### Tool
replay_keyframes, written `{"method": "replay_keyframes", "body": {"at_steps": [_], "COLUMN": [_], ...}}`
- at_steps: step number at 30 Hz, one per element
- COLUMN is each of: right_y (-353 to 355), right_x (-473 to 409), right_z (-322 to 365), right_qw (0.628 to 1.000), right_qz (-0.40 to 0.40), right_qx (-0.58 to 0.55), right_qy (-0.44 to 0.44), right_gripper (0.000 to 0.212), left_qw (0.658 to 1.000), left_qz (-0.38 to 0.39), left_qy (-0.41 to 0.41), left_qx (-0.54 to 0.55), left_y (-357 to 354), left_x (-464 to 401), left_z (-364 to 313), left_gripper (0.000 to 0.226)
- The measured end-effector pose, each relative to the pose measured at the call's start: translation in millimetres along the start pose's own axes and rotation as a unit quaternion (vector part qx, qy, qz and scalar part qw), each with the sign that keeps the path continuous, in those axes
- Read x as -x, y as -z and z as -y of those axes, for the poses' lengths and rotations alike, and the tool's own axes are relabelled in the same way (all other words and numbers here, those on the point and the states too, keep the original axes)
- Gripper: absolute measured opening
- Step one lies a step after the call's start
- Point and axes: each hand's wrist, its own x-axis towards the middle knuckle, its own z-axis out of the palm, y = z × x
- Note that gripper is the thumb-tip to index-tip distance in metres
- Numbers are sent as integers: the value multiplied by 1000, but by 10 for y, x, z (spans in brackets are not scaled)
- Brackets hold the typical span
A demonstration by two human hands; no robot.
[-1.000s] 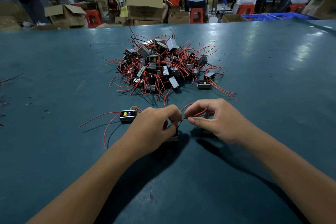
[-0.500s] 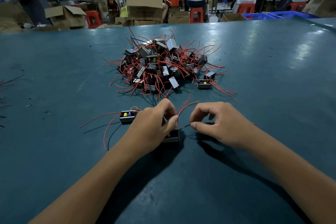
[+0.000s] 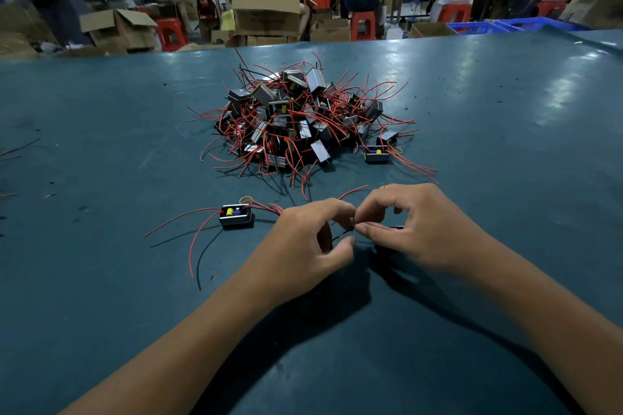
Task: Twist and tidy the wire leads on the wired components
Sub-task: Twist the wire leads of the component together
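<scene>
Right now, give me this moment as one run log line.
step: twisting leads | left hand: pinches black lead | right hand: pinches same lead | done unit: left of hands | pile: beyond, on table

Light even, moderately bright, from overhead. Pale glare patches on table [image 3: 505, 84], far right side. Soft dark shadows under both forearms, falling toward viewer. Wide-angle bowing at edges. Foreground sharp; background workers slightly soft.

no readable text, labels, brands or numbers anywhere
</scene>
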Motion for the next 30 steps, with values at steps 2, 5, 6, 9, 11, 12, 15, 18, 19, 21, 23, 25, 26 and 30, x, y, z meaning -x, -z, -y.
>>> {"method": "replay_keyframes", "body": {"at_steps": [2, 5, 6, 9, 11, 12, 15, 18, 19, 21, 23, 25, 26, 30], "right_y": [37, 133, 177, 311, 357, 362, 313, 196, 150, 70, 30, 27, 29, 16], "right_x": [4, 17, 23, 47, 65, 72, 73, 67, 71, 75, 82, 89, 91, 96], "right_z": [7, -7, -21, -60, -67, -66, -28, 4, 15, 36, 50, 57, 60, 49], "right_qw": [1000, 999, 999, 996, 997, 998, 996, 995, 995, 994, 994, 994, 993, 992], "right_qz": [14, 17, 2, -26, -2, 17, 50, 45, 38, 23, 10, 8, 12, 25], "right_qx": [-7, -23, -29, -64, -45, -17, 46, 67, 71, 72, 60, 53, 55, 69], "right_qy": [-5, -16, -25, -55, -60, -57, -53, -60, -65, -75, -88, -100, -103, -103], "right_gripper": [9, 12, 14, 15, 15, 15, 11, 10, 11, 11, 12, 13, 13, 11], "left_qw": [1000, 999, 999, 999, 999, 999, 1000, 999, 999, 999, 1000, 1000, 1000, 1000], "left_qz": [-5, -29, -35, -33, -27, -26, -9, 13, 17, 22, 22, 20, 19, 10], "left_qy": [6, 9, 9, 13, 8, 3, 5, 6, 5, 4, 9, 15, 15, 14], "left_qx": [6, -9, -13, -11, -24, -31, -29, -32, -34, -29, -14, -2, -1, -13], "left_y": [-26, -39, -30, 6, 30, 44, 108, 172, 187, 209, 220, 225, 226, 202], "left_x": [-15, -37, -37, -30, -30, -33, -37, -26, -22, -16, -6, 1, 3, -4], "left_z": [23, 58, 68, 94, 108, 116, 136, 155, 158, 170, 186, 190, 187, 153], "left_gripper": [18, 9, 6, 2, 3, 5, 8, 11, 11, 10, 7, 6, 6, 5]}}
